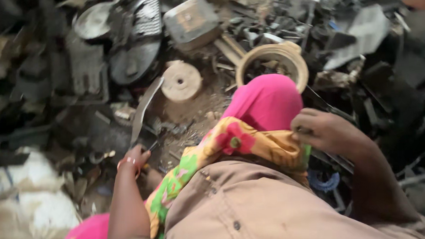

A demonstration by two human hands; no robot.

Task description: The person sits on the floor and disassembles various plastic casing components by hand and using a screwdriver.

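My left hand (136, 158) is low on the ground, fingers curled around the lower end of a long curved metal strip (144, 108) that rises toward a round tan disc (180, 80) with a centre hole. My right hand (320, 129) is closed over a thin dark rod (331, 110) beside my pink knee (267, 102), where a floral cloth (232, 145) drapes. Beyond the knee sits a tan ring-shaped casting (272, 54). Dark scrap metal (361, 27) lies heaped all around, with a grey boxy part (191, 21) farther up.
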